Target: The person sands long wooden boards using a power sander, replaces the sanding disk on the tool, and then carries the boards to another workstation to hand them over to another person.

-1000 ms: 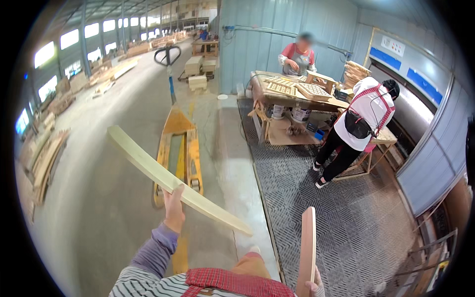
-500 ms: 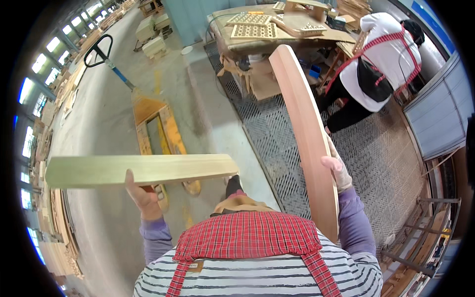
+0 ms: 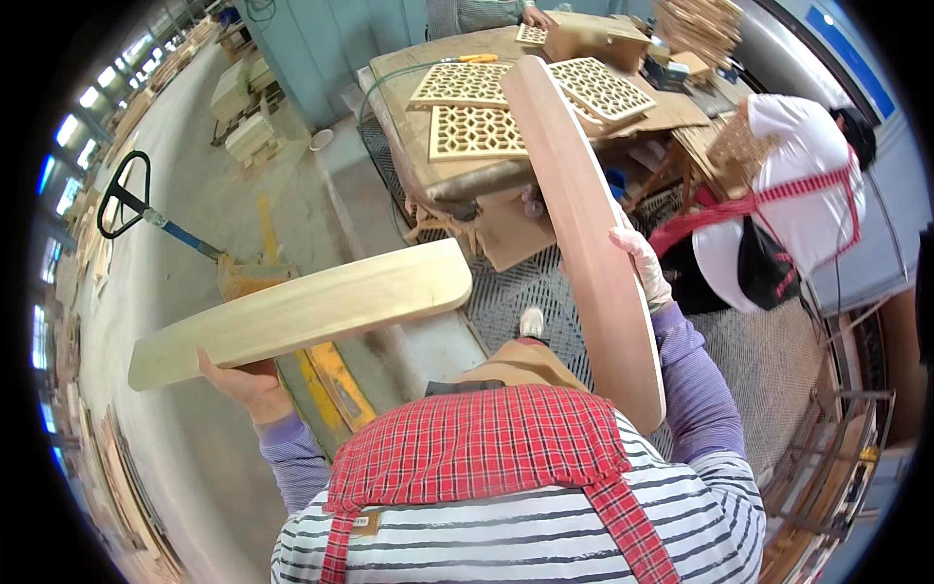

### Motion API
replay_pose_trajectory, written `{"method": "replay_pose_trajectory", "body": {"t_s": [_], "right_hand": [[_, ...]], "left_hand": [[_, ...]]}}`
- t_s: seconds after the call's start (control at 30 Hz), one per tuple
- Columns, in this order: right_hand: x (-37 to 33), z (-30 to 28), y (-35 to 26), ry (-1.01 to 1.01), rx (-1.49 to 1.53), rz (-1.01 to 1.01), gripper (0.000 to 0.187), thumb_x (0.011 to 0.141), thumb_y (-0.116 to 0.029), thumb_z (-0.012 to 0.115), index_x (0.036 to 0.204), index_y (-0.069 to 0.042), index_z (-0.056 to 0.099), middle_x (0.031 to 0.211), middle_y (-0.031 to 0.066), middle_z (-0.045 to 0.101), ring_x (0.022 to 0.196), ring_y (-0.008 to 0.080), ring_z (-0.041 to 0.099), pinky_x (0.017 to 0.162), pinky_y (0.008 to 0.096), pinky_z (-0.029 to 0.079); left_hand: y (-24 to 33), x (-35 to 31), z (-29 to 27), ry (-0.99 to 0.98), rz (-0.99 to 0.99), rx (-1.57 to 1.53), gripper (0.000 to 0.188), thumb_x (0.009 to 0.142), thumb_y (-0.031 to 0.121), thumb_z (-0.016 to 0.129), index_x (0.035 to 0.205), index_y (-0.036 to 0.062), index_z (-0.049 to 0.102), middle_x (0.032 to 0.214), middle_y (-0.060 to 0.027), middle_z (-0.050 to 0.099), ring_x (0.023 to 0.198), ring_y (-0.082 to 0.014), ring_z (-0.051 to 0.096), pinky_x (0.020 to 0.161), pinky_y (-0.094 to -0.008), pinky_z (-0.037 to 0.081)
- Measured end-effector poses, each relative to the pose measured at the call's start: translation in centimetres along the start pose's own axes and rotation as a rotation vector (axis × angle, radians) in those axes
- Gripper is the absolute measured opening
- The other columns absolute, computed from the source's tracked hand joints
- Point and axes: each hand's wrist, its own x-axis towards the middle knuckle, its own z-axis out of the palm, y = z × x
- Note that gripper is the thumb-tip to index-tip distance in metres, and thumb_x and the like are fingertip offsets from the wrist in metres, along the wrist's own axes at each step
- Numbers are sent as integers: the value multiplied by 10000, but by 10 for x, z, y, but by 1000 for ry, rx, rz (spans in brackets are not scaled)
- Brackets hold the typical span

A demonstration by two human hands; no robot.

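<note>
My left hand (image 3: 245, 384) grips a pale yellowish wooden board (image 3: 302, 313) with rounded corners from below, thumb at its near edge. The board slants up to the right. My right hand (image 3: 642, 263) is closed on the outer edge of a longer reddish wooden board (image 3: 582, 234), slightly curved. Its far end overlaps the view of a worktable (image 3: 394, 97), and its near end points toward my chest. The fingers under both boards are mostly hidden.
Pale lattice panels (image 3: 477, 132) lie on the worktable. A co-worker in a white shirt (image 3: 793, 165) bends at the right; another person's hand (image 3: 537, 17) rests at the far table edge. A yellow pallet jack (image 3: 336, 380) stands left. Rubber matting (image 3: 525, 292) covers the floor ahead.
The worktable appears nearer and the pallet jack has slid left and lower in view. The left board has tilted, its right end rising. Both boards stay in my hands.
</note>
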Motion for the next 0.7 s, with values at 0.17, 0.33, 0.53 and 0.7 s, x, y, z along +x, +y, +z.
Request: {"method": "replay_pose_trajectory", "body": {"t_s": [0.17, 0.33, 0.53, 0.7], "right_hand": [[171, -75, -31, -124, 64, 18, 779, 869, -308, 720, 1517, -82, 350, 1330, 181, 571, 1057, 325, 657, 878, 488, 582], [345, -165, -77, -103, -45, 58, 778, 855, -205, 710, 1535, -56, 360, 1390, 94, 550, 1193, 186, 571, 1009, 334, 483], [505, -219, -119, -138, -229, 98, 826, 829, -124, 769, 1540, -39, 358, 1480, 108, 479, 1303, 196, 513, 1032, 312, 459], [586, -231, -129, -141, -313, 77, 769, 813, -41, 741, 1503, -13, 403, 1387, 146, 553, 1105, 197, 632, 944, 297, 522]], "left_hand": [[-91, 59, 81, 46, 22, -8, 614, 981, 551, 415, 1320, 55, 545, 1290, -158, 610, 1180, -333, 591, 995, -478, 485], [-178, 86, 217, 225, 11, 5, 634, 975, 540, 407, 1357, 50, 534, 1315, -145, 608, 1226, -328, 574, 1008, -508, 478], [-223, 132, 319, 178, -37, 35, 576, 986, 516, 418, 1326, 66, 536, 1307, -102, 602, 1202, -303, 575, 1032, -484, 462], [-256, 148, 395, 194, -28, 54, 577, 1011, 484, 356, 1371, 58, 502, 1332, -129, 597, 1225, -326, 570, 1066, -498, 446]]}}
